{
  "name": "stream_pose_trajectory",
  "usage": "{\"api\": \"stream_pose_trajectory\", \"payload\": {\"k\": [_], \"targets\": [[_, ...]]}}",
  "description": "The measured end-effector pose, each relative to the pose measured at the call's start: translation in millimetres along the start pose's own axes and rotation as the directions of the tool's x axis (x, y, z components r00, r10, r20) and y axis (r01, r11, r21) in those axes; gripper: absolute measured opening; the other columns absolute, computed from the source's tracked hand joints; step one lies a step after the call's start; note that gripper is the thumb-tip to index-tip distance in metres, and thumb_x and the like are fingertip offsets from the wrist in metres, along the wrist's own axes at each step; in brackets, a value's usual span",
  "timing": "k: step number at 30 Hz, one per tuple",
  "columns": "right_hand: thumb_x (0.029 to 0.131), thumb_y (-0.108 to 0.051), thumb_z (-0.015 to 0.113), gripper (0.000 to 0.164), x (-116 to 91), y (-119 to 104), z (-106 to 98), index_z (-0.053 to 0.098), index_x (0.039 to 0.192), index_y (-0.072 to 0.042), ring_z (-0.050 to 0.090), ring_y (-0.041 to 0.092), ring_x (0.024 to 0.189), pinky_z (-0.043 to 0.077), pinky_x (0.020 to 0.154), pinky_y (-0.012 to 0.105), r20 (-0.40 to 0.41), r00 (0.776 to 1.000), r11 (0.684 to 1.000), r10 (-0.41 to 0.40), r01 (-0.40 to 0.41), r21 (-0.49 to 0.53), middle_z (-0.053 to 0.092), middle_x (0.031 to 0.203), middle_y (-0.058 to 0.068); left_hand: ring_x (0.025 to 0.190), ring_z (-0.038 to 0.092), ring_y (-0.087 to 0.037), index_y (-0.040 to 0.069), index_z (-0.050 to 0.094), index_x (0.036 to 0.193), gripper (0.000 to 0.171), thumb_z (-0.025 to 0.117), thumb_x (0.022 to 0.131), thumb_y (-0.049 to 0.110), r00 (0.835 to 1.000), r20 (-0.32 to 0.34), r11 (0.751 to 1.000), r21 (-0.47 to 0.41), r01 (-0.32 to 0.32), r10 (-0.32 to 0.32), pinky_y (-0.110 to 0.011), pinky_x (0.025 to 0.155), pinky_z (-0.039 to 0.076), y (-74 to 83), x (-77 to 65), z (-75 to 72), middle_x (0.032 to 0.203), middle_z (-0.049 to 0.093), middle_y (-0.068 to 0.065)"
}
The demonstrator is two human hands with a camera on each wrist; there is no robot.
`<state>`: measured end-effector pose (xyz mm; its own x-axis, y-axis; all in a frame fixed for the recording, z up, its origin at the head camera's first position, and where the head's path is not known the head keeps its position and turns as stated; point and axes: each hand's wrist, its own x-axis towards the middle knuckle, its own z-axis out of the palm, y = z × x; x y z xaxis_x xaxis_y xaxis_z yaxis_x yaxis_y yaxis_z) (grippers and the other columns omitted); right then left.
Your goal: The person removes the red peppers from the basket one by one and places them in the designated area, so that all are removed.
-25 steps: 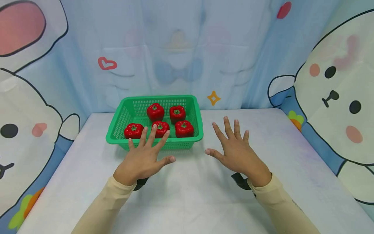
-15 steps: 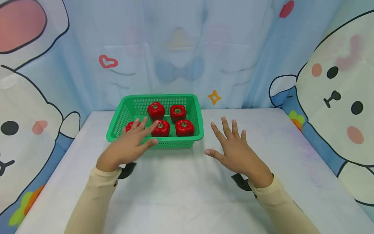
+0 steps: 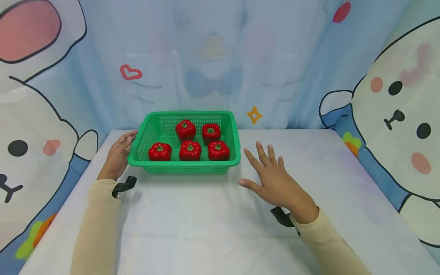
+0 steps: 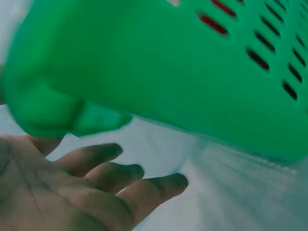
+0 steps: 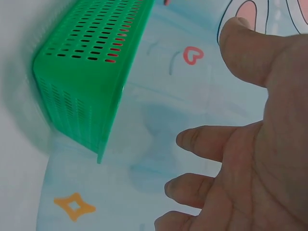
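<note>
A green plastic basket (image 3: pixel 185 169) with slotted walls stands at the back of the table, holding several red bell peppers (image 3: pixel 190 151). My left hand (image 3: pixel 118 154) is at the basket's left side, its fingertips right by the rim. In the left wrist view, that hand's loosely extended fingers (image 4: pixel 154 192) lie close under the rim, beside the green wall (image 4: pixel 144 72); most of the thumb is hidden. My right hand (image 3: pixel 276 181) hovers palm down over the table, right of the basket and apart from it, its fingers spread and holding nothing.
A white cloth covers the table (image 3: pixel 206 229). Right behind the basket hangs a pale blue curtain (image 3: pixel 213 91) printed with cartoon animals. A black strap (image 3: pixel 124 186) sits on the left wrist, another black strap (image 3: pixel 282 217) on the right.
My left hand has moved left and back, from in front of the basket to its left side, turning on edge. The right hand stays spread, almost in place. The basket and peppers have not moved.
</note>
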<state>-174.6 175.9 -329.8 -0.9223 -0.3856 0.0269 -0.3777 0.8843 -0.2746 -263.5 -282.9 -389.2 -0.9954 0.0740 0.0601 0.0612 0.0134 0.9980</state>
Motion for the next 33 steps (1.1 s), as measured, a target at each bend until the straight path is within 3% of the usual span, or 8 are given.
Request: {"api": "stream_pose_trajectory", "payload": {"k": [4, 11, 15, 18, 22, 26, 30, 33], "targets": [[0.092, -0.062, 0.055, 0.088, 1, 0, 0, 0.014, 0.16, -0.023, -0.01, 0.047, 0.149, 0.006, 0.111, 0.074, -0.01, 1.0, 1.0, 0.0, 0.0, 0.0, -0.005, 0.166, 0.014, 0.122, 0.05, -0.017, 0.018, 0.025, 0.157, 0.064, 0.039, 0.104, 0.049, 0.998, 0.06, 0.999, -0.04, 0.023, -0.021, -0.019, 0.085, 0.053, -12.8, 10.6, -4.5, 0.146, 0.037, -0.005], [0.092, -0.062, 0.056, 0.087, 4, -4, 8, 0.018, 0.159, -0.022, -0.004, 0.047, 0.15, 0.01, 0.111, 0.073, -0.002, 0.999, 0.999, -0.042, 0.042, 0.005, 0.001, 0.166, 0.016, 0.115, 0.053, -0.009, 0.03, 0.026, 0.156, 0.054, 0.04, 0.105, 0.043, 0.993, 0.069, 0.99, -0.103, 0.101, -0.095, -0.019, 0.084, 0.053, -23.7, 13.3, -7.8, 0.15, 0.03, -0.005], [0.094, -0.053, 0.06, 0.074, 8, -1, 17, 0.036, 0.154, -0.017, 0.028, 0.041, 0.147, 0.028, 0.112, 0.063, -0.115, 0.991, 0.995, -0.062, 0.07, 0.073, 0.036, 0.158, 0.015, 0.107, 0.059, -0.005, 0.031, 0.029, 0.153, 0.052, 0.044, 0.105, 0.041, 0.992, 0.051, 0.988, -0.103, 0.118, -0.113, -0.019, 0.08, 0.054, -32.2, 9.3, -5.8, 0.143, 0.036, -0.002], [0.095, -0.04, 0.065, 0.05, 16, 4, 23, 0.059, 0.137, -0.012, 0.059, 0.031, 0.124, 0.047, 0.101, 0.052, -0.299, 0.951, 0.98, -0.075, 0.126, 0.155, 0.066, 0.129, 0.009, 0.104, 0.061, -0.004, 0.032, 0.032, 0.152, 0.05, 0.046, 0.104, 0.04, 0.993, 0.052, 0.987, -0.114, 0.111, -0.105, -0.02, 0.079, 0.055, -36.9, 8.8, -3.8, 0.138, 0.04, 0.001], [0.093, -0.026, 0.069, 0.03, 38, 11, 29, 0.069, 0.118, -0.008, 0.068, 0.026, 0.104, 0.053, 0.091, 0.047, -0.436, 0.893, 0.953, -0.114, 0.222, 0.206, 0.073, 0.113, 0.006, 0.102, 0.062, -0.004, 0.033, 0.033, 0.15, 0.047, 0.046, 0.105, 0.038, 0.994, 0.068, 0.985, -0.149, 0.089, -0.08, -0.02, 0.079, 0.055, -38.3, 10.0, -3.0, 0.135, 0.043, 0.003], [0.09, -0.024, 0.073, 0.039, 75, 16, 27, 0.065, 0.124, -0.007, 0.059, 0.029, 0.112, 0.049, 0.096, 0.049, -0.358, 0.92, 0.939, -0.158, 0.252, 0.233, 0.065, 0.122, 0.01, 0.1, 0.064, -0.004, 0.032, 0.034, 0.149, 0.045, 0.044, 0.105, 0.036, 0.997, 0.072, 0.984, -0.173, 0.051, -0.039, -0.02, 0.078, 0.055, -34.6, 12.2, -4.9, 0.134, 0.044, 0.004], [0.088, -0.029, 0.076, 0.058, 111, 16, 23, 0.054, 0.139, -0.011, 0.044, 0.035, 0.13, 0.038, 0.107, 0.055, -0.137, 0.974, 0.96, -0.178, 0.203, 0.195, 0.054, 0.139, 0.012, 0.104, 0.062, -0.004, 0.032, 0.034, 0.15, 0.046, 0.044, 0.105, 0.037, 0.997, 0.075, 0.985, -0.167, 0.039, -0.027, -0.019, 0.081, 0.054, -31.1, 16.7, -4.2, 0.137, 0.043, 0.004], [0.086, -0.032, 0.077, 0.067, 129, 14, 20, 0.05, 0.144, -0.013, 0.037, 0.039, 0.137, 0.032, 0.11, 0.059, -0.004, 0.981, 0.976, -0.193, 0.193, 0.103, 0.049, 0.146, 0.013, 0.108, 0.06, -0.005, 0.032, 0.033, 0.15, 0.048, 0.045, 0.105, 0.038, 0.997, 0.073, 0.987, -0.155, 0.046, -0.035, -0.019, 0.083, 0.054, -30.6, 21.1, -1.7, 0.143, 0.039, 0.001]]}}
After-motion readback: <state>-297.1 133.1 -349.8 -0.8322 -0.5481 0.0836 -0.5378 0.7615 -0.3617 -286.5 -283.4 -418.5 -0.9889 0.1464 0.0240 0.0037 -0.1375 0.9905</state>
